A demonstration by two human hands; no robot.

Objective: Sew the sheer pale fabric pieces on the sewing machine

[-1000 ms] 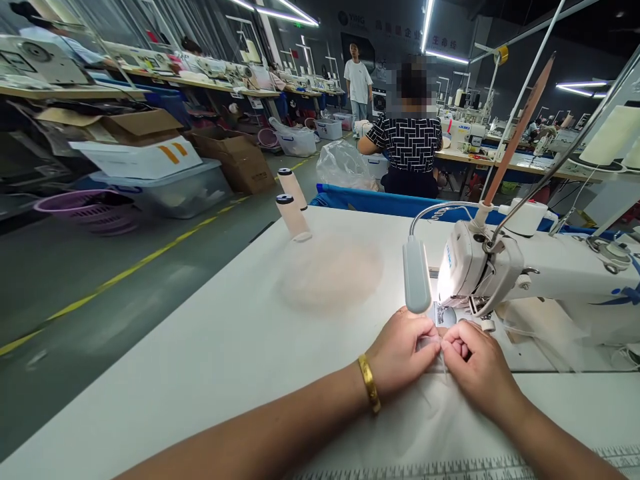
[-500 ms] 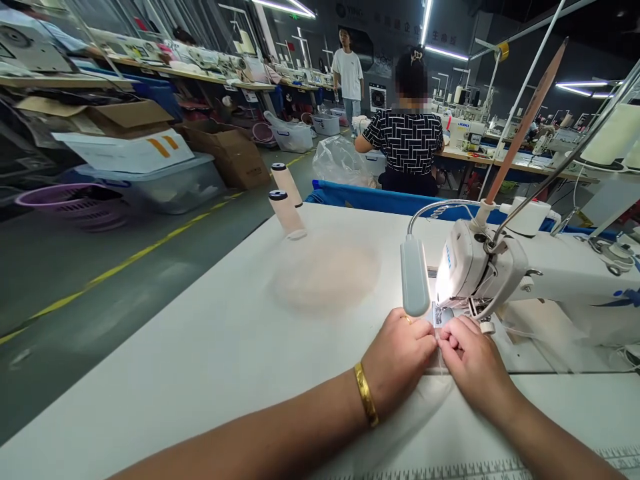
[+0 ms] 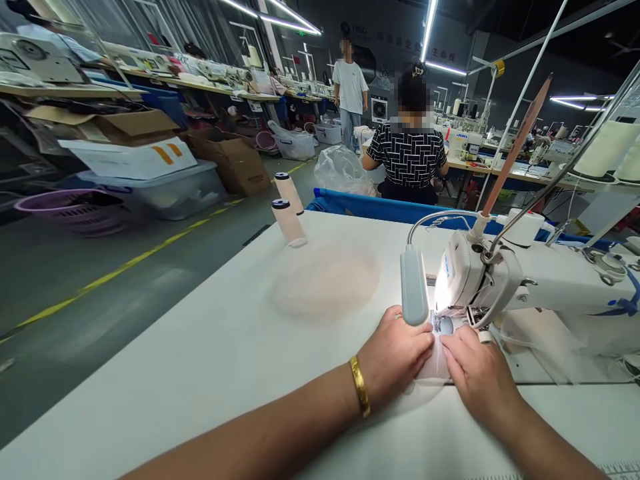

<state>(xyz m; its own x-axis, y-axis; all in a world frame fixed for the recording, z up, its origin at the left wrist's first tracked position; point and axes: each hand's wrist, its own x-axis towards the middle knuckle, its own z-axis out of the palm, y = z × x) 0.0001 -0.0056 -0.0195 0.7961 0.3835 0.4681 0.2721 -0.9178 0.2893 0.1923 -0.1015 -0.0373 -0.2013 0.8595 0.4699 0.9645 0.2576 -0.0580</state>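
Observation:
My left hand (image 3: 397, 353), with a gold bangle at the wrist, is closed on a sheer pale fabric (image 3: 436, 368) just in front of the sewing machine's needle area. On the other side of the seam line my right hand (image 3: 477, 367) pinches the same fabric, thumb and finger close to the presser foot. The white sewing machine (image 3: 457, 270) stands over the fabric with its lamp lit on the needle area. A grey pad-shaped attachment (image 3: 414, 287) on a bent metal tube hangs over my left fingertips and partly hides them.
Two pale thread cones (image 3: 287, 223) stand at the table's far left corner. A thin sheer piece (image 3: 325, 283) lies on the white table (image 3: 200, 373). Beyond a blue cloth trough (image 3: 370, 205), one person sits and another stands. Boxes and a purple basket (image 3: 70, 210) line the left aisle.
My fingertips have moved slightly apart, and the fabric between them now lies flatter before the presser foot. The view has tilted a little upward. The standing person's pose has changed.

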